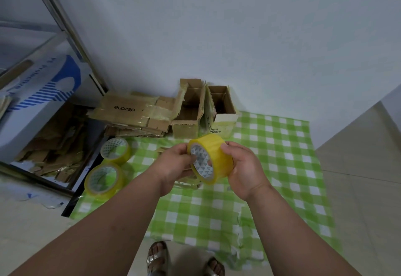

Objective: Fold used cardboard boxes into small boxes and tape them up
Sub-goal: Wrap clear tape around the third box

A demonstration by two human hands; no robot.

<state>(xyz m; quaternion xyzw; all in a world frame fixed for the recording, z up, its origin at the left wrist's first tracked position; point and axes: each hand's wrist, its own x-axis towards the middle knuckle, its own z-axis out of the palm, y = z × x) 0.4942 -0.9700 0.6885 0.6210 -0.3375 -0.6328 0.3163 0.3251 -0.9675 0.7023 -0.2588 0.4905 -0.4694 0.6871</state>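
I hold a yellow tape roll [217, 156] in both hands above a green checked cloth [271, 167]. My left hand [173, 165] has fingers in the roll's white core and grips its near rim. My right hand [243, 167] wraps the roll's outer band from the right. Under my hands lies a piece of cardboard [188, 183], mostly hidden. Two small open boxes, a brown one [188, 111] and a white-sided one [221, 108], stand against the wall. A stack of flattened cardboard [132, 113] lies left of them.
Two more yellow tape rolls [116, 150] [104, 179] lie at the cloth's left edge. A large blue and white box [43, 93] holding cardboard scraps sits at the left by a metal frame [65, 22]. My sandalled feet [158, 258] stand on the tiled floor.
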